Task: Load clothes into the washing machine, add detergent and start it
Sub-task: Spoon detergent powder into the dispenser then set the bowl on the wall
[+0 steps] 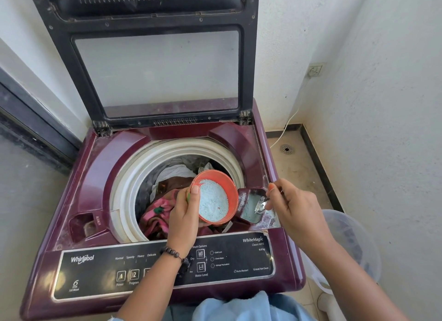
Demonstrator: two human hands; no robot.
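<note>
**Blue powder held over the open drum**

Orange in colour, a small bowl [216, 196] of pale blue detergent powder [213, 200] is gripped by the left hand [185, 215], thumb hooked over its rim, and is tilted above the drum opening of the maroon washing machine [95, 184]. A metal spoon [261, 204] is pinched in the curled fingers of the right hand [295, 207] — its bowl is lowered into the detergent compartment [250, 207] at the drum's right edge, where blue powder already lies. Clothes [162, 208] — pink, brown and white — are piled inside the drum. The lid [153, 64] is raised upright against the wall. A translucent plastic basket [351, 239] stands just beside the machine.
</note>
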